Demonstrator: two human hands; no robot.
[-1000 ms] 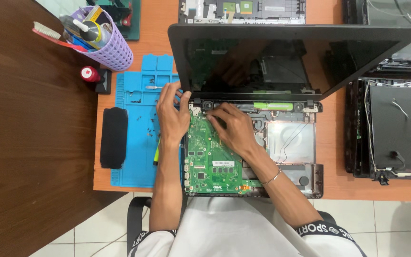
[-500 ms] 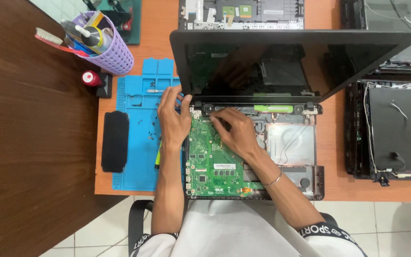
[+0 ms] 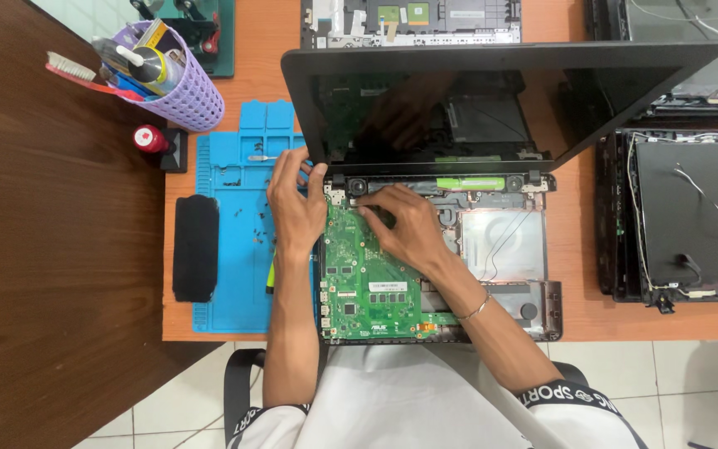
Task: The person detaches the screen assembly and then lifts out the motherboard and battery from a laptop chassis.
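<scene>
Orange tabletop (image 3: 247, 100) carries an opened black laptop base (image 3: 533, 299); left hand (image 3: 295, 208) fingers curl gripping its left edge, right hand (image 3: 409, 229) fingers press, loosely spread, on the green rectangular circuit board (image 3: 363, 287).

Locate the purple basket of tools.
The purple basket stands at the head view's upper left, on the orange desk, just above the blue repair mat.

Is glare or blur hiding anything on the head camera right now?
Head view: sharp, evenly lit; the dark laptop screen mirrors the chassis and hands, no glare. The green motherboard reads clearly; left hand and right hand cast only soft shadows.
</scene>
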